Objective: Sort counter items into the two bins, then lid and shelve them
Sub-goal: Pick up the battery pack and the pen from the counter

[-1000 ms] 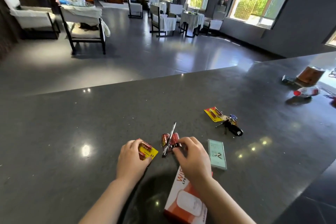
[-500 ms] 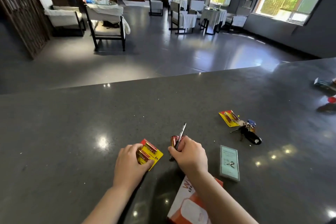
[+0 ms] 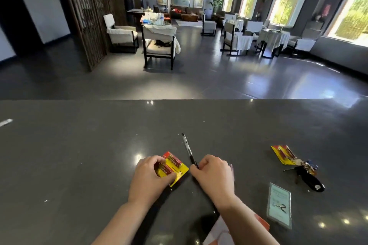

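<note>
My left hand [image 3: 150, 179] grips a yellow and red battery pack [image 3: 175, 166] near the front of the dark counter [image 3: 79, 155]. Just to its right, my right hand [image 3: 214, 175] is closed around the lower end of a black pen [image 3: 188, 150], whose tip points away from me. Whatever else the right hand holds is hidden under its fingers. No bin or lid is in view.
A second battery pack [image 3: 282, 154] and a bunch of keys with a black fob [image 3: 307, 175] lie to the right. A pale green card [image 3: 278, 207] lies near the front right. An orange and white box [image 3: 225, 232] sits under my right forearm. A small white object [image 3: 6, 122] lies far left.
The view has swung up and left, so the items at the far right left the frame. The small red batteries beside the pen are no longer visible. Both hands keep their grips.
</note>
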